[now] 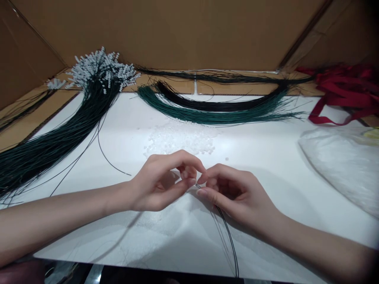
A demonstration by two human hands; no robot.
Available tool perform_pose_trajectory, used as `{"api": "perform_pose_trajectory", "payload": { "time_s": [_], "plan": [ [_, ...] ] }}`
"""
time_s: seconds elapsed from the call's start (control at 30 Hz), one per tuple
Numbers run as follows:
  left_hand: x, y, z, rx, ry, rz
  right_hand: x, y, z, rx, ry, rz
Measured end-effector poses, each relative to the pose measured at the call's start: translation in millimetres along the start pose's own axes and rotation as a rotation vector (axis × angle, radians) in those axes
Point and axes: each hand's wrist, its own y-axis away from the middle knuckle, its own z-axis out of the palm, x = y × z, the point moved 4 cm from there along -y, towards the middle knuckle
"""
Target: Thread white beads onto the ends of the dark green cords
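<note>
I hold my left hand [161, 183] and my right hand [229, 193] fingertip to fingertip at the centre of the frame, low over the white bench [266, 157]. Both are pinched shut, thumb against forefinger, on the near end of a thin dark cord [226, 228], which runs from the pinch down to the lower edge of the frame. Whether a bead sits between the fingertips I cannot tell; the point of contact is too small to read.

To do this step well, in my judgement: keep the pinch close to the cord tip so it does not flex, brace both wrists on the bench, and let only the fingertips work.

Just above the hands lies a loose scatter of small clear plastic beads [180, 138]. At the upper left a thick bundle of dark green cords with white beaded ends [97, 79] fans out. Across the upper centre curve a bundle of plain green cords [213, 116] and a bundle of black cords [219, 105], touching. Red ribbon [340, 94] sits upper right, a clear plastic bag [343, 165] at the right edge.
</note>
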Motion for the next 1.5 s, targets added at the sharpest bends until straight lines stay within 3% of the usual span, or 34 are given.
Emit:
{"api": "perform_pose_trajectory", "payload": {
  "time_s": [0.47, 0.87, 1.13, 1.27, 1.5],
  "plan": [
    [-2.4, 2.3, -2.6, 0.055, 0.033, 0.019, -3.8, -1.1, 0.9, -0.051, -0.027, 0.037],
    [-3.2, 0.0, -3.9, 0.190, 0.000, 0.061, -8.1, 1.3, 0.9, -0.126, -0.062, 0.065],
    [-3.0, 0.0, -4.4, 0.187, 0.012, 0.060, -7.7, 1.4, 0.7, -0.115, -0.013, 0.052],
    [-0.9, -0.9, -2.8, 0.131, 0.001, 0.079, -6.5, 0.2, -0.3, -0.118, -0.020, 0.097],
    [4.0, -2.3, -0.9, 0.075, -0.065, 0.126, -6.7, -2.5, 2.3, -0.165, -0.271, 0.165]
  ]
}}
